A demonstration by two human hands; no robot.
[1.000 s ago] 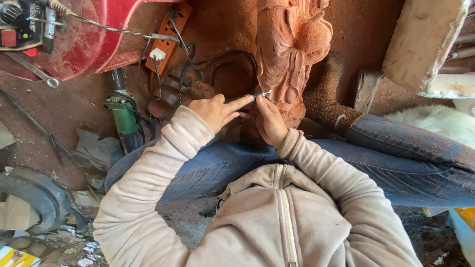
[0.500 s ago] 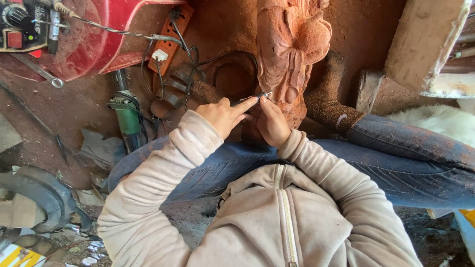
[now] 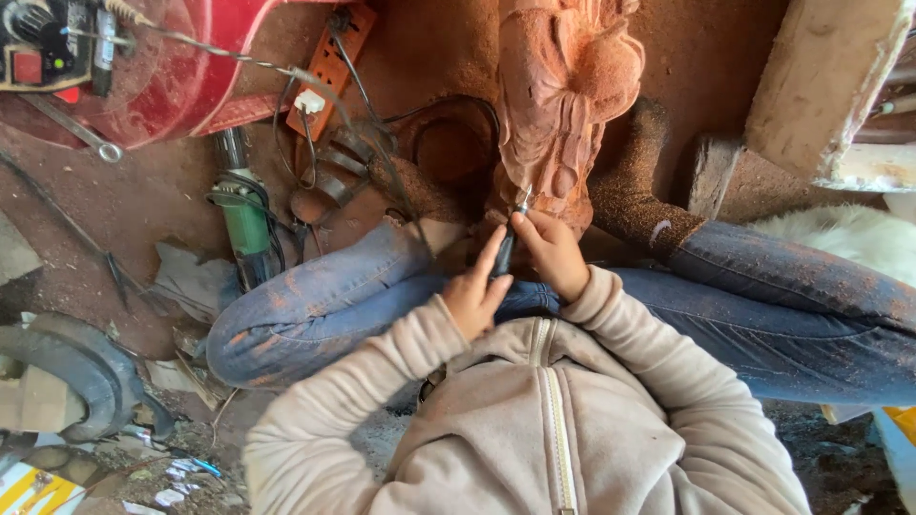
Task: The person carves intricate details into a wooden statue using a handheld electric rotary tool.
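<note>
Where sawdust coats the floor (image 3: 143,205), seemingly a workshop.

views: one only, head-worn camera, nothing shared
position: sat above the person's chest, close in
facing: looked steeply down past the beige hoodie (image 3: 534,429) to the lap and dusty floor (image 3: 143,200)
range: hands near frame centre, carved wood block (image 3: 563,86) at top edge
framing: legs ran out of frame right

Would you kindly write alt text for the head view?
Both hands, left hand and right hand, hold a slim carving tool against a reddish carved wood figure. A green power tool lies on the dusty floor.
</note>
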